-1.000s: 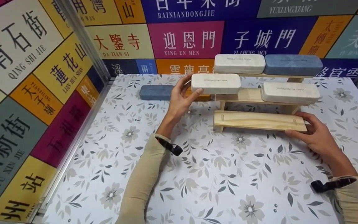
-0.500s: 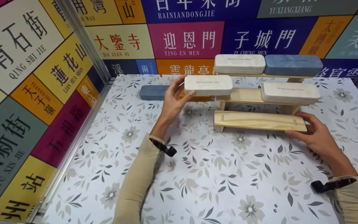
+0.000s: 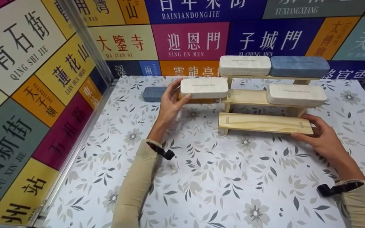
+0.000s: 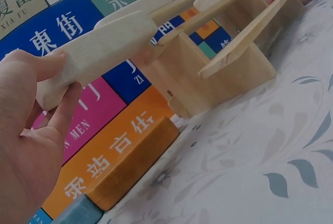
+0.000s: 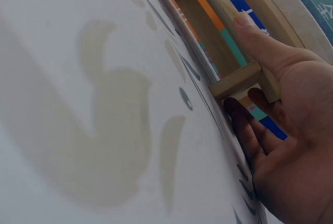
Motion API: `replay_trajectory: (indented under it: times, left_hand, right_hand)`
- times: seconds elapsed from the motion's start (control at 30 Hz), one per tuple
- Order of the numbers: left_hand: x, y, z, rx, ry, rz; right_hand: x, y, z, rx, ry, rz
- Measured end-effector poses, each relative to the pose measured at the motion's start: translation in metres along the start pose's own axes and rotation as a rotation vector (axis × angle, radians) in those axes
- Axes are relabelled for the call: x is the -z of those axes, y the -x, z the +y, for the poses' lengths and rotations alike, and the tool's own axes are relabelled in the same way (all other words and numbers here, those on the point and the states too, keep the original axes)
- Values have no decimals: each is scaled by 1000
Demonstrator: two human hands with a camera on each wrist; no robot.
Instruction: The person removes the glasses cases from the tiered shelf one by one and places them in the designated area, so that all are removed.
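My left grip (image 3: 169,103) pinches a white case (image 3: 204,88) by its left end, thumb on the front edge and fingers behind. The case is held up just off the left end of the rack's middle tier; whether it touches there I can't tell. It's a long box with rounded corners and a mottled surface, and its small lid print ends "FOR CHINA", the first word too blurred to read.

My right grip (image 3: 323,136) holds the right end of the bottom tier of the rack (image 3: 265,123), pale wood with visible grain and three stepped tiers.

On the right of the rack's middle tier lies a second white case (image 3: 296,95), printed alike. On its top tier a third white case (image 3: 245,66) stands left, beside a blue case (image 3: 299,66) on the right.

Left of the rack, on the bench (image 3: 217,190), sit an orange case (image 4: 132,166) and, farther left, another blue case (image 3: 153,94). The bench cover carries grey leaves and flowers.

Behind the rack, the wall (image 3: 190,41) is blocks of colour with Chinese characters, among them "YING EN MEN", "ZI CHENG MEN", "BAINIANDONGJIE" and "DA JIAN SI". Well left of the rack, a side panel (image 3: 24,41) reads "QING SHI JIE".
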State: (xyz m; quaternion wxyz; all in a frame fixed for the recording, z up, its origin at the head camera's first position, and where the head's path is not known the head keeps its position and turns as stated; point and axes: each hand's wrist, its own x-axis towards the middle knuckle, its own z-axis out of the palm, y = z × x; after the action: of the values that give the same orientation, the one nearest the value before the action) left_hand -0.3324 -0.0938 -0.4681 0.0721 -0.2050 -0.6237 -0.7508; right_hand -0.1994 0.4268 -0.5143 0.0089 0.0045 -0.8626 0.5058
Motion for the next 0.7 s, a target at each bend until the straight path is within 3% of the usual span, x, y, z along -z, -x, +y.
replay_trajectory:
  times: [0.37,0.7]
  left_hand:
    - [13,-1,-6,-10,-30,27]
    - [23,1,-13,25,-49,49]
  right_hand:
    - [-2,1,-3,23,-16,9]
    - [-1,0,-1,17,-23,6]
